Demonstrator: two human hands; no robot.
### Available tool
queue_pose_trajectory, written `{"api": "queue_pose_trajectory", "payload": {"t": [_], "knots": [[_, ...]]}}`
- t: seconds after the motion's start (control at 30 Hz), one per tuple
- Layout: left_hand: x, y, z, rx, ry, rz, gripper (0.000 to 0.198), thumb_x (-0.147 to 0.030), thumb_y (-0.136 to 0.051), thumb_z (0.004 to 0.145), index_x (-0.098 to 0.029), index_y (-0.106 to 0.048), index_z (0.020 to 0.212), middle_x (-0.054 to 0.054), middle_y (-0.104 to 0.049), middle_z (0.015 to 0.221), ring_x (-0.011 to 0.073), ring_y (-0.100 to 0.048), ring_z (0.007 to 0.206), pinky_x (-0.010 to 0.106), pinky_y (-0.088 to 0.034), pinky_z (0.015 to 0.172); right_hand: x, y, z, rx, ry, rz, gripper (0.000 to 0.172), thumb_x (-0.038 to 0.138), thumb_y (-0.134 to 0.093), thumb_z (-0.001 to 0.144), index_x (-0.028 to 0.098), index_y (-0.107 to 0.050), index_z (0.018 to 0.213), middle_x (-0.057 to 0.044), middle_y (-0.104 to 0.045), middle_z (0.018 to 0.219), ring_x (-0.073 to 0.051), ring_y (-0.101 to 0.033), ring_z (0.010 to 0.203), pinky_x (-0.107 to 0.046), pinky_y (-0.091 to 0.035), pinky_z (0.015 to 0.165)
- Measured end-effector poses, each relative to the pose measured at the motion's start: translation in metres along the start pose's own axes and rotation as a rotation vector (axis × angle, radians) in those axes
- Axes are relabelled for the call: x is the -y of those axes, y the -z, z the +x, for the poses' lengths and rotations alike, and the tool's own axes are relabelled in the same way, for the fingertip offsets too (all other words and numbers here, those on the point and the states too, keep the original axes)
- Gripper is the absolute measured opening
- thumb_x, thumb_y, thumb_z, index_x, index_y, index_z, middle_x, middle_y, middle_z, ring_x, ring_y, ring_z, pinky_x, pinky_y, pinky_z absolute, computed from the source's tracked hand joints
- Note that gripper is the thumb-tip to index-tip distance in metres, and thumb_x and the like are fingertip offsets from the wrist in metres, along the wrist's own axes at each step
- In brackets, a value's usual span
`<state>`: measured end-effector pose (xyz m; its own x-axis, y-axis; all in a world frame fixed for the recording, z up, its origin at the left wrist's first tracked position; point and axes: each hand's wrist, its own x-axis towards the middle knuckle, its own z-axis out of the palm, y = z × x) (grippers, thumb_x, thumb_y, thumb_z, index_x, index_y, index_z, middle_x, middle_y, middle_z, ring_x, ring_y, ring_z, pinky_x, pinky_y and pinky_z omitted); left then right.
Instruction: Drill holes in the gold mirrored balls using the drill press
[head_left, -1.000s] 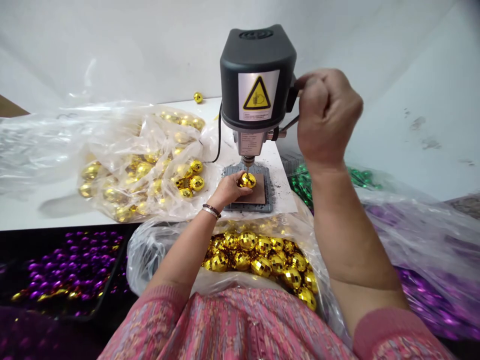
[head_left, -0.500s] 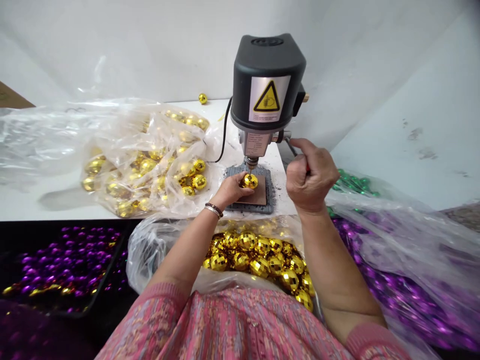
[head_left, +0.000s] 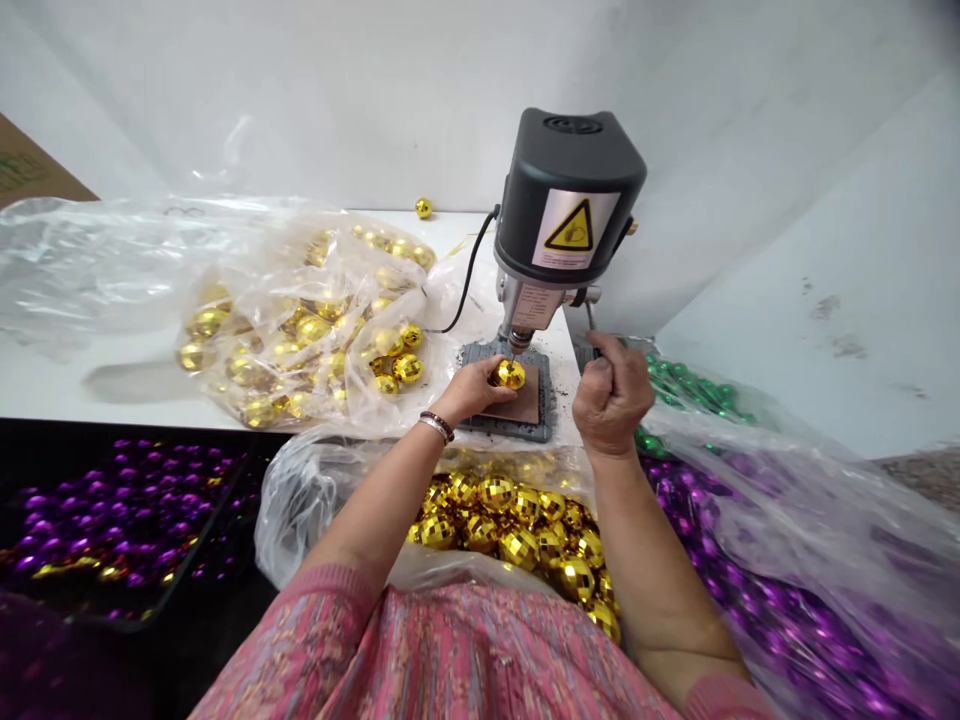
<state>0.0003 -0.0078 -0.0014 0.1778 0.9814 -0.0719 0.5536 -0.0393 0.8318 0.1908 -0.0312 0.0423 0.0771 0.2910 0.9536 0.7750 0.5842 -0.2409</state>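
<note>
My left hand (head_left: pixel 474 390) pinches a gold faceted ball (head_left: pixel 511 374) between thumb and fingers, over a brown board (head_left: pixel 523 405) on the grey base (head_left: pixel 553 425) of a small drill press (head_left: pixel 579 190). The chuck (head_left: pixel 519 340) is right above the ball; whether the bit is inside it I cannot make out. To the right of the machine, my right hand (head_left: pixel 613 395) is closed around the drill press's feed lever (head_left: pixel 591 318), whose grip is mostly hidden by the fingers.
A clear bag of gold balls (head_left: pixel 311 330) lies left on the white table (head_left: pixel 142 400). In front of me is an open bag of gold balls (head_left: pixel 499 515). Purple balls (head_left: pixel 127 510) fill a black bin at left; purple (head_left: pixel 757 590) and green balls (head_left: pixel 697 390) lie right.
My right hand has come lower with the lever. The whole view has tilted and shifted slightly, while my left hand keeps the gold ball under the chuck.
</note>
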Motion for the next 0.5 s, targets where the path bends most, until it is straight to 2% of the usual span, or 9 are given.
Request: {"api": "queue_pose_trajectory", "payload": {"t": [0.1,0.2,0.27,0.33,0.4,0.5], "knots": [[-0.001,-0.001,0.001,-0.006,0.002,-0.005,0.053,-0.028,-0.082,0.070,-0.019,-0.071,0.121,0.002,-0.077,0.103,0.0221,-0.069,0.097,0.031,-0.053,0.091,0.005,-0.001,0.014,-0.017,-0.061,0.023,0.037,0.028,-0.038,0.097,0.018,-0.072,0.107,-0.005,-0.068,0.077,-0.014,-0.060,0.067,-0.029,-0.051,0.069],[-0.005,-0.003,-0.001,-0.023,0.008,0.018,0.050,-0.027,-0.081,0.070,-0.019,-0.071,0.118,0.002,-0.077,0.102,0.0217,-0.069,0.096,0.031,-0.053,0.088,0.011,-0.006,0.057,-0.038,-0.234,0.135,0.041,0.031,-0.037,0.099,0.015,-0.074,0.105,-0.006,-0.070,0.082,-0.012,-0.063,0.071,-0.028,-0.052,0.071],[-0.008,-0.002,-0.006,-0.044,0.009,0.027,0.049,-0.028,-0.080,0.072,-0.016,-0.069,0.118,0.004,-0.076,0.102,0.0220,-0.069,0.095,0.030,-0.054,0.086,0.013,-0.012,0.090,-0.036,-0.294,0.156,0.043,0.028,-0.036,0.097,0.012,-0.076,0.097,-0.007,-0.073,0.087,-0.011,-0.064,0.077,-0.027,-0.052,0.074],[-0.009,0.005,-0.017,-0.031,0.005,0.017,0.052,-0.030,-0.079,0.074,-0.015,-0.068,0.122,0.006,-0.076,0.105,0.0220,-0.069,0.094,0.030,-0.054,0.085,0.011,-0.017,0.113,0.014,-0.361,0.154,0.041,0.022,-0.037,0.095,0.011,-0.077,0.093,-0.007,-0.073,0.085,-0.011,-0.065,0.079,-0.027,-0.051,0.078],[-0.008,0.019,-0.033,0.079,-0.030,0.023,0.056,-0.033,-0.081,0.072,-0.017,-0.069,0.124,0.006,-0.077,0.106,0.0219,-0.070,0.093,0.030,-0.054,0.083,0.008,-0.020,0.124,0.042,-0.400,0.157,0.041,0.018,-0.036,0.094,0.010,-0.077,0.092,-0.006,-0.072,0.083,-0.010,-0.065,0.079,-0.026,-0.051,0.079],[-0.001,0.051,-0.054,0.334,-0.069,0.053,0.067,-0.036,-0.089,0.062,-0.023,-0.071,0.126,0.006,-0.079,0.110,0.0211,-0.071,0.090,0.028,-0.054,0.081,0.004,-0.022,0.121,0.029,-0.387,0.181,0.042,0.016,-0.035,0.095,0.009,-0.076,0.092,-0.004,-0.071,0.082,-0.010,-0.066,0.080,-0.025,-0.050,0.078]]}}
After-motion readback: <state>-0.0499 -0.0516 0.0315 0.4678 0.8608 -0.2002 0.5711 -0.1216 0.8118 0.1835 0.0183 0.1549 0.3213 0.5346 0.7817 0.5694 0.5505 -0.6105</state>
